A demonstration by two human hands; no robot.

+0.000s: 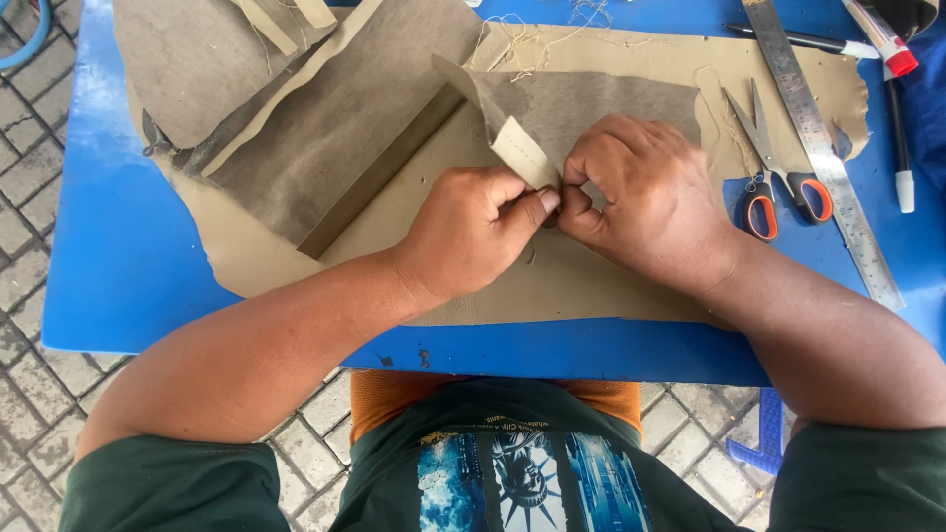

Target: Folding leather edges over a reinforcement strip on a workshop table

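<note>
While both hands pinch so close together at one small spot, the likeliest slip, as I judge it, is the narrow folded leather strip (520, 148) springing open or creeping sideways, because the stiff tan hide resists a crease and only fingertips restrain it. A second risk is the large tan hide sheet (296, 266) underneath sliding on the smooth blue table (108, 246), since nothing weighs it down near the front edge.

Going from the left: loose grey-brown leather panels (325, 128) lie stacked at the table's far left, well apart from the work. The left hand (468, 232) comes in with its forearm angled across the table edge, wrist bent slightly inward, thumb and forefinger closed on the strip's lower end. The strip rises tilted from that pinch toward the far side, its pale underside showing a stitch-marked line. The right hand (645, 197) meets it knuckles-up, fingers curled and clenched on the same fold, thumb tip touching the left thumb. Just beside it to the right rest orange-handled scissors (774, 167), blades open, which a sweeping wrist could knock; then a steel ruler (823, 148) and pens (899, 128).
</note>
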